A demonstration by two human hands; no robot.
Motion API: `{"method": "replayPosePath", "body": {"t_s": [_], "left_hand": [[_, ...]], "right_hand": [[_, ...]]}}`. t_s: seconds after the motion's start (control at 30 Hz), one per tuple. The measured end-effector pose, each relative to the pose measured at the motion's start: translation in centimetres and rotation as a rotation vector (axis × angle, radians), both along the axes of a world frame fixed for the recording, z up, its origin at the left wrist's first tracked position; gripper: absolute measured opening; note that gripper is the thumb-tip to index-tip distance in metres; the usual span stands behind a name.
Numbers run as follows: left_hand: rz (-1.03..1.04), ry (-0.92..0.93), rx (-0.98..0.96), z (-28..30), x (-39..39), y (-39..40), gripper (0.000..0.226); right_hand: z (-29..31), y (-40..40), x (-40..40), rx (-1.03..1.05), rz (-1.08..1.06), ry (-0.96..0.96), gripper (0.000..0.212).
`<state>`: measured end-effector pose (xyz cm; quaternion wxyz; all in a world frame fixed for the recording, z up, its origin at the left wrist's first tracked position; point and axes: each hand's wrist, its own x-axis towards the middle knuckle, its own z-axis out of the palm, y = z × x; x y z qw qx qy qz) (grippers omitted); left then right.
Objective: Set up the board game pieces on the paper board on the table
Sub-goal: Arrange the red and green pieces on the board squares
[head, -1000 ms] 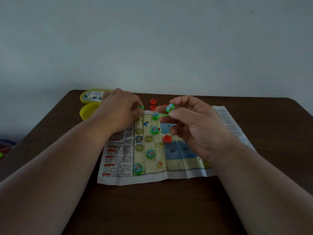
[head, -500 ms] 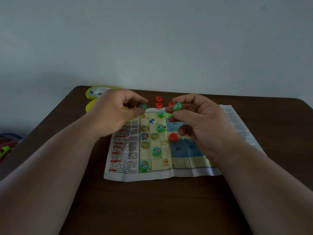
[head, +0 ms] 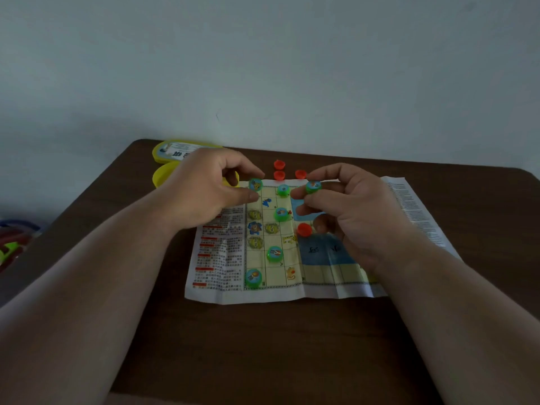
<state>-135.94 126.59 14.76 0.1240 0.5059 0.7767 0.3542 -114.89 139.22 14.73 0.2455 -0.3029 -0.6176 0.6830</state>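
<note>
The paper board [head: 271, 270] lies unfolded on the dark table, with a yellow grid and blue patches. Several green round pieces stand on its grid, one at the near left corner [head: 253, 277]. My left hand [head: 204, 191] pinches a green piece [head: 255, 185] at the board's far left corner. My right hand [head: 350, 209] holds another green piece [head: 313, 187] between thumb and forefinger above the board's far edge. A red piece [head: 304, 229] lies on the board beside my right fingers.
Three red pieces [head: 279, 164] lie on the table just beyond the board. A yellow case with its lid [head: 168, 152] sits at the far left corner, partly behind my left hand. The brown table [head: 263, 346] runs toward me. Coloured items [head: 11, 244] lie off its left edge.
My left hand has brought its green piece down to the board's far left corner. My right hand has stayed over the far edge with its piece.
</note>
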Motion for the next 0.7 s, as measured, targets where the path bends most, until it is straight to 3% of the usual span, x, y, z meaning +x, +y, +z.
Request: {"method": "replayPosePath", "body": {"t_s": [0.3, 0.57, 0.7], "left_hand": [[0.017, 0.035, -0.025, 0.4, -0.5, -0.3, 0.028], [0.023, 0.036, -0.055, 0.2, -1.3, -0.6, 0.023], [0.094, 0.126, -0.065, -0.2, -1.3, -0.5, 0.020]], "right_hand": [[-0.2, -0.3, 0.0, 0.382, -0.055, -0.195, 0.034], [-0.5, -0.3, -0.2, 0.452, -0.037, -0.219, 0.034], [-0.6, -0.2, -0.4, 0.459, -0.022, -0.221, 0.035]]}}
